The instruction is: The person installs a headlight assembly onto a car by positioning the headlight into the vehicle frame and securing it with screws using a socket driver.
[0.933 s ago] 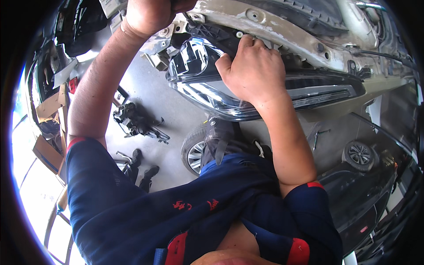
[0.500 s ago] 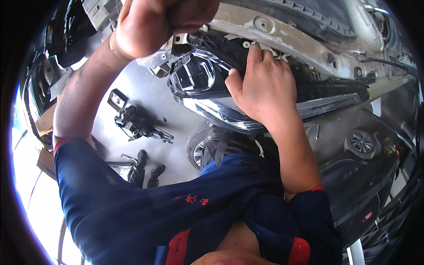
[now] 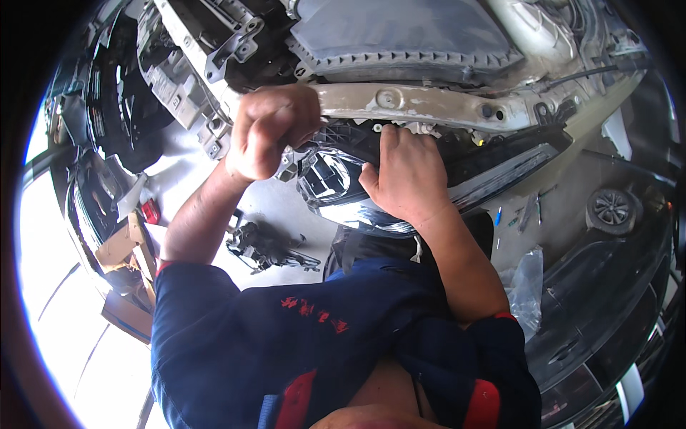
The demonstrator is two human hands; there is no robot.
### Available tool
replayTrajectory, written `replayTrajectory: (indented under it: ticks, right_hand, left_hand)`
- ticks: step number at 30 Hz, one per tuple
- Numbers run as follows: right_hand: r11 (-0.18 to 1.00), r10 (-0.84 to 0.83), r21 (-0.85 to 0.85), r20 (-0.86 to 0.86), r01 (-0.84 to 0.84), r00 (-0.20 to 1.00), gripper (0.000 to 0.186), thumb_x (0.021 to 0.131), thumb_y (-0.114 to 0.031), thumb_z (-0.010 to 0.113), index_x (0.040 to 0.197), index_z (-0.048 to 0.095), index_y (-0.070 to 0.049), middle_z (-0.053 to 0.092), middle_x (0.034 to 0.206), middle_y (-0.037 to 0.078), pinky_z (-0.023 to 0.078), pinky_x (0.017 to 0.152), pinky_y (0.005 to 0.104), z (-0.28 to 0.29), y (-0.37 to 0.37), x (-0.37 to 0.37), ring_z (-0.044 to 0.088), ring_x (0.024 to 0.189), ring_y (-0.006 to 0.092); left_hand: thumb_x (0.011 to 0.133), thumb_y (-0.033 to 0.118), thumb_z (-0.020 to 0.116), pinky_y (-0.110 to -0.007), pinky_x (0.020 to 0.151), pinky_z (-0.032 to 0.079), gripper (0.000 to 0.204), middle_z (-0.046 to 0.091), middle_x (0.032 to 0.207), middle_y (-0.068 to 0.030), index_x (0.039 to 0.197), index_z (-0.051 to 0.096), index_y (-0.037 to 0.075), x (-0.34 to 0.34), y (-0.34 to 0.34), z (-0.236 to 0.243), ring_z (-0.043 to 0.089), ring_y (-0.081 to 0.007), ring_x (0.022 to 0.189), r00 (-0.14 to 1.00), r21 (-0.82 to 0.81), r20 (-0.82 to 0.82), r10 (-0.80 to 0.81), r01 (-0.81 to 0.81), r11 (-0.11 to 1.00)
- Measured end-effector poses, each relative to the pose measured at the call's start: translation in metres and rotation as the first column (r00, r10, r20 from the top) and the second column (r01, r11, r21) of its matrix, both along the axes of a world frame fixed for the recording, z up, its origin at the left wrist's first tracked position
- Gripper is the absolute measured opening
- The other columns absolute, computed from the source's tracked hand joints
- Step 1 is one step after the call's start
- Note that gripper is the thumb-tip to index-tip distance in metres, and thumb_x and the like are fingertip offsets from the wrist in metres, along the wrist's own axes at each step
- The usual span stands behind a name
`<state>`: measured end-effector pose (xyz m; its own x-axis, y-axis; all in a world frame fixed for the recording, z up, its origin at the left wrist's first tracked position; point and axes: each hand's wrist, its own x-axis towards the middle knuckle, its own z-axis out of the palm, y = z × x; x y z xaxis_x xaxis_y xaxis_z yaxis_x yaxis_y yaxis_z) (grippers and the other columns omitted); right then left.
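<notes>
A car headlight point(image 3: 336, 175) with a clear lens and black housing sits at the car's front corner, below a worn beige metal crossbeam point(image 3: 357, 102). My right hand point(image 3: 411, 175) lies over the headlight, thumb apart, its fingers hooked over the upper edge near small white fittings; the fingertips are partly hidden. To its left, my left hand point(image 3: 275, 132) is closed in a fist in front of the crossbeam's left part, near the headlight's inner end. Its curled fingers hide whatever they may hold.
A large grey cover point(image 3: 407, 39) lies behind the crossbeam. Black metal parts point(image 3: 261, 247) rest on the floor. Cardboard boxes point(image 3: 128, 264) stand at left near a black bumper point(image 3: 118, 93). On the right are a dark car point(image 3: 593, 314), a plastic bag point(image 3: 525, 293) and a blue-handled tool point(image 3: 498, 217).
My left fist has dropped from high and close to the camera toward the crossbeam. My right hand remains on the headlight. The whole view has shifted, showing more of the engine bay.
</notes>
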<state>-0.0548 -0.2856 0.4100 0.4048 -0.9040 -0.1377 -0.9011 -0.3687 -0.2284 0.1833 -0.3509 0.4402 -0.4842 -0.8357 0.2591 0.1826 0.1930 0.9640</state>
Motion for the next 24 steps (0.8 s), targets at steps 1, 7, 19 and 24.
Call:
replayTrajectory:
  ticks: [1, 7, 19, 24]
  right_hand:
    - [1.000, -0.027, 0.015, 0.015, 0.027, 1.000, 0.049, 0.084, -0.040, 0.066, 0.106, 0.062, 0.004, 0.066, 0.091, 0.015, 0.048, 0.084, 0.0423, 0.001, 0.001, -0.002, 0.065, 0.086, 0.0280]
    - [0.995, -0.078, 0.058, 0.027, 0.076, 0.997, 0.050, 0.081, -0.040, 0.069, 0.102, 0.063, 0.005, 0.067, 0.090, 0.017, 0.048, 0.087, 0.0425, -0.003, 0.008, 0.003, 0.067, 0.082, 0.0291]
    - [0.834, -0.306, -0.374, 0.298, 0.406, 0.904, 0.048, 0.089, -0.036, 0.067, 0.126, 0.068, -0.004, 0.057, 0.142, 0.018, 0.024, 0.123, 0.0528, -0.010, 0.112, 0.004, 0.043, 0.144, 0.0351]
    - [0.742, -0.286, -0.445, 0.468, 0.502, 0.836, 0.040, 0.091, -0.027, 0.067, 0.127, 0.069, -0.009, 0.056, 0.146, 0.014, 0.026, 0.122, 0.0540, -0.037, 0.181, 0.023, 0.041, 0.146, 0.0323]
  left_hand:
    - [0.102, 0.035, 0.047, -0.031, 0.049, 0.034, 0.049, 0.049, 0.066, -0.0093, 0.062, 0.043, 0.007, 0.000, 0.004, -0.005, 0.043, -0.0175, 0.056, 0.998, 0.048, -0.061, 0.032, -0.029, 0.998]
    - [0.101, 0.041, 0.049, -0.031, 0.052, 0.033, 0.046, 0.043, 0.072, -0.0064, 0.068, 0.043, 0.009, 0.033, 0.013, -0.003, 0.040, -0.0172, 0.061, 0.940, 0.247, -0.332, 0.077, 0.008, 0.969]
    - [0.100, 0.034, 0.050, -0.032, 0.055, 0.032, 0.039, 0.036, 0.071, -0.0037, 0.069, 0.039, 0.013, 0.021, 0.065, 0.041, 0.034, -0.0165, 0.063, 0.884, 0.283, -0.462, -0.074, 0.226, 0.932]
    - [0.100, 0.036, 0.048, -0.031, 0.055, 0.032, 0.037, 0.038, 0.076, -0.0034, 0.071, 0.040, 0.014, 0.007, 0.131, 0.037, 0.035, -0.0163, 0.063, 0.862, 0.334, -0.490, -0.131, 0.324, 0.885]
